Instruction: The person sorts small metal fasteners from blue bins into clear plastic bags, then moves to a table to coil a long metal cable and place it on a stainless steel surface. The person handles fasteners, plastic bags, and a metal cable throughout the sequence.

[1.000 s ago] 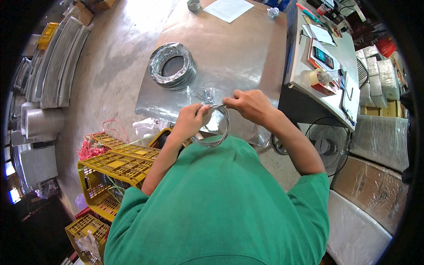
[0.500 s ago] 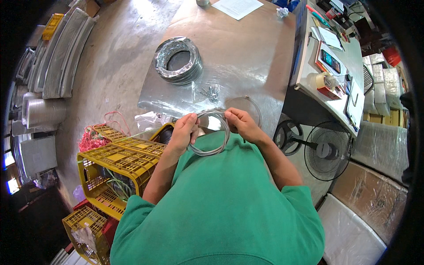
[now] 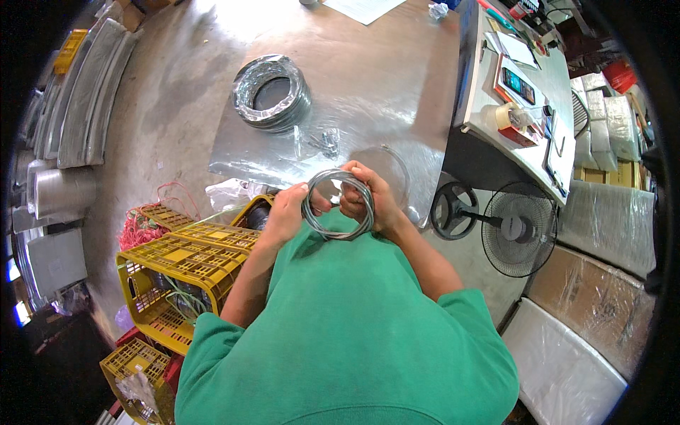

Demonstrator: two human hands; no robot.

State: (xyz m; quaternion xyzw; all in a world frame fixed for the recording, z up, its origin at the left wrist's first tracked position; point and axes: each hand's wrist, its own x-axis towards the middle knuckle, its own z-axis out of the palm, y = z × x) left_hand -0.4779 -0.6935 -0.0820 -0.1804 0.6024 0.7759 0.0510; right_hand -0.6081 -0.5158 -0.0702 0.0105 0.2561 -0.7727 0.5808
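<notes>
In front of my green shirt I hold a small coil of grey cable or thin tubing, its turns bunched into a ring. My left hand pinches the ring's left side, thumb on top. With curled fingers partly inside the ring, my right hand grips the upper right side. Just beyond, on the table, a thin loose loop of similar material lies next to my right hand. Farther off are a clear bag of small metal parts and a large film-wrapped coil.
At the left stand yellow plastic crates with pink string behind. A desk at the right bears a phone and tape rolls. A fan stands below it. Wrapped panels lie at the lower right.
My right hand has shifted its hold, its fingers now curling into the ring. The coil looks rounder and more upright. The whole view has shifted slightly.
</notes>
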